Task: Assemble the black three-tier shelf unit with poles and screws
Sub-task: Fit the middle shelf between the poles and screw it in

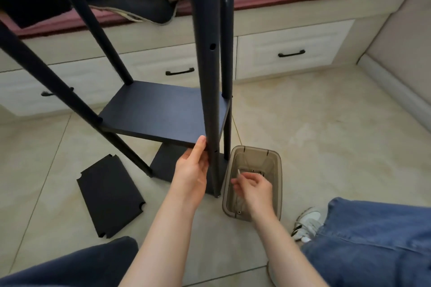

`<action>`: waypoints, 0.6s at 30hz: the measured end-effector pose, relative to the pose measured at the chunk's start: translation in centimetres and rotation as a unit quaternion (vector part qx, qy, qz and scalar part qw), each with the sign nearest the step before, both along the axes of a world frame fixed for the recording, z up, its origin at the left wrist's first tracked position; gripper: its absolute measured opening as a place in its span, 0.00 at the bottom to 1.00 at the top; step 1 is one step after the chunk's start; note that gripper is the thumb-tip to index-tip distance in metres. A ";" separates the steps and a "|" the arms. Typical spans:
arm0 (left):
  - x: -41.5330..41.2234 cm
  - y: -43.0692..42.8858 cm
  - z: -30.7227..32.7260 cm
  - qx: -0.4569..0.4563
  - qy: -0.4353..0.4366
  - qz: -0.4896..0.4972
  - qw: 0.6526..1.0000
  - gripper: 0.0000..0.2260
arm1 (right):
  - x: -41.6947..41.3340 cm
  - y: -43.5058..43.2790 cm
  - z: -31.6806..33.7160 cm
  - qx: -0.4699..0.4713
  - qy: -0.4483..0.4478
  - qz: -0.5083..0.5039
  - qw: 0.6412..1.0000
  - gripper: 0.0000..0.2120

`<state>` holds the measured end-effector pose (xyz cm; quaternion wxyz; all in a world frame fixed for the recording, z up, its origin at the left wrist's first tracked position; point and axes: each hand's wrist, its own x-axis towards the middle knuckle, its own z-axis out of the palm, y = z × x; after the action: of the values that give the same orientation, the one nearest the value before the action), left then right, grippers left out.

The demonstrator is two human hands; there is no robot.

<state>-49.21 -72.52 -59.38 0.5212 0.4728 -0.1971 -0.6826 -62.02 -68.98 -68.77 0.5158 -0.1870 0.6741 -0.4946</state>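
While the shelf unit (163, 112) stands partly built on the tiled floor (326, 135), four black poles rise through the corners of its middle shelf and down to a bottom shelf (163, 165). The near pole (207, 65) carries a pale cap on top and a screw hole (212, 46) in its upper part.

The left hand (193, 170) grips the near pole just below the middle shelf, with one digit lying straight up against the shelf's front corner. The other fingers pass behind the pole and are hidden.

The right hand (254, 189) hangs inside a translucent brown plastic bin (276, 170), which stands on the floor just right of the unit's base. Its fingertips are closed in a pinch on a thin pale piece (238, 172); whether this is a screw or a tool cannot be told.

A loose black shelf board (109, 196) with notched corners lies flat on the floor left of the unit. White drawer fronts (291, 53) with black handles run behind.
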 end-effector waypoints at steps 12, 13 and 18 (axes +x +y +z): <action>1.0 0.9 -0.4 -0.037 -0.059 -0.036 0.997 0.19 | 2.8 4.6 9.9 -0.175 0.004 0.020 0.984 0.05; 0.9 0.8 -0.5 -0.037 -0.077 -0.036 0.996 0.20 | 3.0 4.5 10.0 -0.175 0.008 0.024 0.984 0.05; 0.7 0.1 -1.4 -0.020 -0.121 -0.032 0.992 0.15 | 3.8 3.9 9.9 -0.172 0.034 0.043 0.984 0.06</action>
<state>-48.50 -72.46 -60.74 0.4808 0.5346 -0.2873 -0.6329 -58.26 -65.09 -58.85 0.4736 -0.3182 0.5874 -0.5740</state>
